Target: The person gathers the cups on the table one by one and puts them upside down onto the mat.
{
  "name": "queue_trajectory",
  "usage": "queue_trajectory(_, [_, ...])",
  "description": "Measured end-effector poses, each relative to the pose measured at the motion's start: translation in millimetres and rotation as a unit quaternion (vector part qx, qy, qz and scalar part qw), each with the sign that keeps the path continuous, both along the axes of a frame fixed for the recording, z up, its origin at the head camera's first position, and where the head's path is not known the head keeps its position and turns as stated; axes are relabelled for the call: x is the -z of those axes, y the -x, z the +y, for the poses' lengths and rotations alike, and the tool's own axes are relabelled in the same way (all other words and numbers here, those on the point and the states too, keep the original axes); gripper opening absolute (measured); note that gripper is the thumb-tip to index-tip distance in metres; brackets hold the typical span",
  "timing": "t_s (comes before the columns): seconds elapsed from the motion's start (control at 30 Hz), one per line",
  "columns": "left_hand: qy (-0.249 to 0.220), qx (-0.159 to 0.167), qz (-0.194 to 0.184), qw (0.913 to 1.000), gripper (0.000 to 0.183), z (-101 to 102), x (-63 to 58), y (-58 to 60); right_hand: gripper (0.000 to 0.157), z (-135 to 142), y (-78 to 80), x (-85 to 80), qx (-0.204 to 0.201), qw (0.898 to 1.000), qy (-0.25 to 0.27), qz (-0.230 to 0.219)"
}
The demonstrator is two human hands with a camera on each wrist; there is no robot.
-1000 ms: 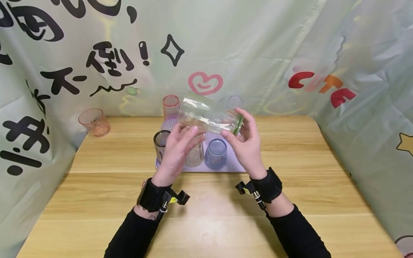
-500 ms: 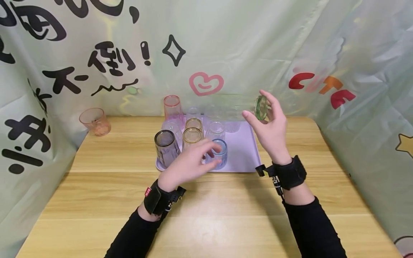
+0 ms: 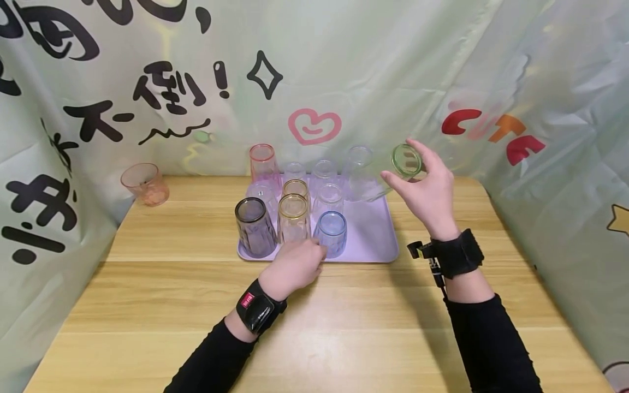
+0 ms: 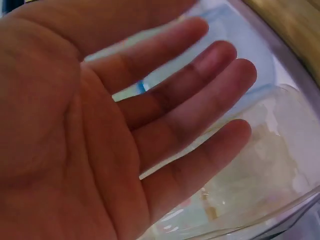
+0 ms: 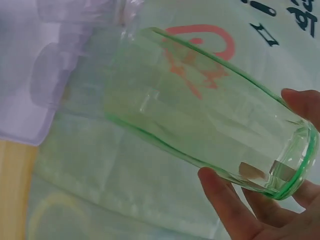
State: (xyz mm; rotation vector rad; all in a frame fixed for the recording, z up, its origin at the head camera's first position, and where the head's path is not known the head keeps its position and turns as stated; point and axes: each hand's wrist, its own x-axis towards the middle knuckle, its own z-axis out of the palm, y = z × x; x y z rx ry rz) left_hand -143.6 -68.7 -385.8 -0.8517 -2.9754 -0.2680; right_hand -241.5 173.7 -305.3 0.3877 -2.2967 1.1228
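My right hand (image 3: 427,191) grips a clear green drinking glass (image 5: 200,115) by its thick base. The glass is tilted over the back right of a lilac tray (image 3: 366,234), its mouth angled down and left. In the head view my left hand (image 3: 297,266) is at the tray's front edge, fingertips right beside a small blue glass (image 3: 331,232). The left wrist view shows the left hand's fingers (image 4: 200,122) extended and spread, overlapping the blue glass and an amber-rimmed glass (image 3: 294,221). Both of these glasses stand upside down on the tray.
Also upside down on the tray are a dark grey glass (image 3: 255,232), a pink glass (image 3: 262,164) and several clear ones. A peach-coloured tumbler (image 3: 146,185) stands at the table's (image 3: 314,338) back left. Printed fabric (image 3: 383,82) hangs close behind the table.
Both hands held the green glass sideways one second ago. The left hand has let go and moved down to the blue glass; the right has carried the green glass rightward, tilting its mouth down.
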Motion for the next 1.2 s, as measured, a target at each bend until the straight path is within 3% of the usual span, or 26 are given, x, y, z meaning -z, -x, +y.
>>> queue_trajectory(0.23, [0.022, -0.006, 0.050, 0.9985, 0.015, 2, 13.0, 3.4, 0.069, -2, 11.7, 22.7, -0.002, 0.997, -0.065, -0.037])
queue_trajectory(0.53, [0.020, -0.015, 0.077, 0.9967, 0.021, 3, 21.5, 7.6, 0.072, -13, 21.2, 44.9, -0.026, 0.989, -0.122, -0.077])
queue_trajectory(0.8, [-0.005, -0.018, 0.065, 0.9977, 0.028, 3, 25.3, 11.4, 0.072, -20, 27.3, 58.4, -0.041, 0.986, -0.138, -0.079])
queue_trajectory(1.03, [-0.027, -0.009, 0.032, 0.9991, 0.028, 1, 28.0, 15.3, 0.071, -21, 30.7, 66.9, -0.029, 0.986, -0.150, -0.071])
queue_trajectory(1.2, [-0.032, -0.008, 0.038, 0.9988, 0.028, 0, 30.1, 17.1, 0.072, -22, 32.3, 69.1, -0.027, 0.985, -0.152, -0.074])
